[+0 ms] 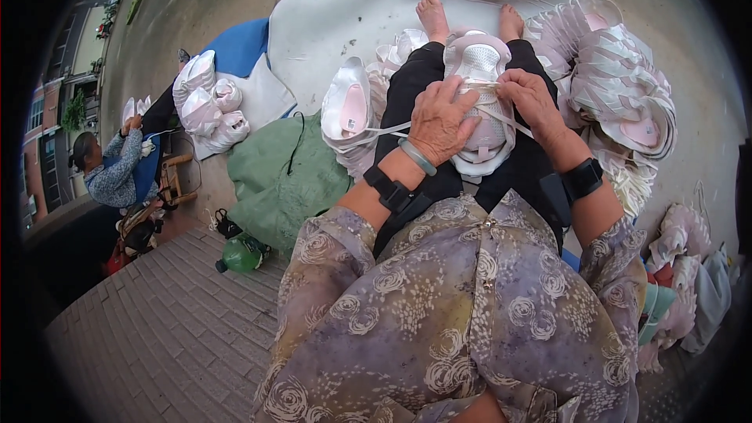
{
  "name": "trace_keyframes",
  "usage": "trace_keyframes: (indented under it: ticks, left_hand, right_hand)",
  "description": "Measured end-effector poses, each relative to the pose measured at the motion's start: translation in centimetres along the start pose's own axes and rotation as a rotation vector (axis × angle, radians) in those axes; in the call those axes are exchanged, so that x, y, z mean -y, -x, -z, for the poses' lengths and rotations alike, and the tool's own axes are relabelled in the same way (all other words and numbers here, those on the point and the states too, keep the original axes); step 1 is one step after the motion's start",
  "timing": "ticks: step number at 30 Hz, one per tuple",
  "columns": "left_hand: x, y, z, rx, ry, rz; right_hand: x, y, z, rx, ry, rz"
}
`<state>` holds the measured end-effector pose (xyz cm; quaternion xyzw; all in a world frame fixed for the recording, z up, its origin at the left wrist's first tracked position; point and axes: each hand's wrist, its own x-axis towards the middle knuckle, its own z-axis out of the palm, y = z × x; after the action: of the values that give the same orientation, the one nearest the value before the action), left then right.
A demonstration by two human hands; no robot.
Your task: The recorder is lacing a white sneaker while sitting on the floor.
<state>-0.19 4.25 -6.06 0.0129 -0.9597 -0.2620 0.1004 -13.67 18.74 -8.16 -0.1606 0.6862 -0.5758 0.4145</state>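
Note:
A white and pale pink shoe upper [479,55] lies across my lap between my black-clad thighs. A whitish shoelace [509,121] runs over its front opening. My left hand [442,121] rests on the upper's left side, fingers bent and closed on the lace; a loose length trails out to the left. On the right edge of the lacing, my right hand [533,100] pinches the lace between thumb and fingers. The exact grip under the left fingers is partly hidden. Beside my left thigh stands another upper [350,106] with a pink lining.
Stacked shoe uppers [619,82] curve along my right side. A pale sheet [337,12] lies under my bare feet. At left are a green cloth bag [274,168], a green bottle [241,254] and another pile of uppers [207,106]. Farther left sits another person [117,168], holding an upper.

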Motion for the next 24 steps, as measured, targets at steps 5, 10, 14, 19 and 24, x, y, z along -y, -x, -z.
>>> trace_keyframes:
  ticks: [5, 10, 14, 19, 24]
  left_hand:
    - [0.1, 0.2, -0.3, -0.010, 0.064, 0.018]
    - [0.8, 0.6, -0.6, -0.154, 0.183, -0.027]
    - [1.4, 0.9, -0.3, -0.244, 0.212, 0.036]
    - [2.8, 0.8, 1.6, -0.071, 0.125, 0.159]
    - [3.2, 0.3, 2.4, 0.095, 0.192, 0.259]
  right_hand:
    - [1.0, 0.0, -0.6, 0.024, -0.029, 0.032]
    - [1.3, -0.2, -0.4, 0.042, -0.094, -0.086]
    - [1.3, 0.2, -1.2, -0.021, 0.023, -0.095]
    - [0.0, 1.0, -0.3, -0.023, 0.003, 0.077]
    - [-0.3, 2.4, 0.4, -0.052, -0.074, 0.111]
